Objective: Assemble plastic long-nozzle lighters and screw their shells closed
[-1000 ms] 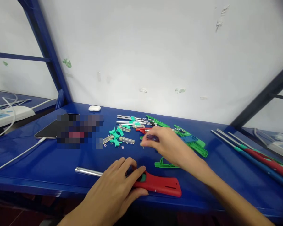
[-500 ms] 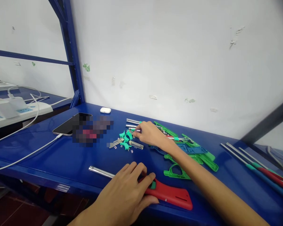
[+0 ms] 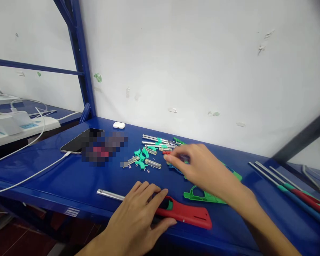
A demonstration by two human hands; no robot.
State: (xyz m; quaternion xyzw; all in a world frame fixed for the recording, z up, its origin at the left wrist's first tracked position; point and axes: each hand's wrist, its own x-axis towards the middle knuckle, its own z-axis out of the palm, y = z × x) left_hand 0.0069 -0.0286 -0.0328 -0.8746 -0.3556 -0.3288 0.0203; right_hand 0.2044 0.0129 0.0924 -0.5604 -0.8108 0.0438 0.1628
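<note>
My left hand [image 3: 141,217] grips a red long-nosed lighter [image 3: 192,215] at the table's near edge, fingers over its far side and thumb at the near side. Its silver barrel [image 3: 110,194] points left and a green trigger shows in its opening. My right hand [image 3: 194,163] hovers by the loose lighter parts, thumb and index finger pinched together. A small red piece [image 3: 167,153] shows at its fingertips; whether it is held I cannot tell. Clear fuel tanks [image 3: 153,164] and turquoise triggers [image 3: 142,155] lie left of it. Silver barrels [image 3: 152,138] lie behind, partly hidden.
Green casing halves [image 3: 202,195] lie under and beside my right forearm. More long-nosed lighters [image 3: 296,193] rest at the right. A phone [image 3: 77,141] with a white cable [image 3: 42,177], a blurred-out item [image 3: 105,147] and a white earbud case [image 3: 119,125] are at the left. A wall stands behind.
My right hand has moved right and nearer, away from the clear tanks, uncovering one beside the turquoise triggers. My left hand and the red lighter have shifted slightly left and up in view.
</note>
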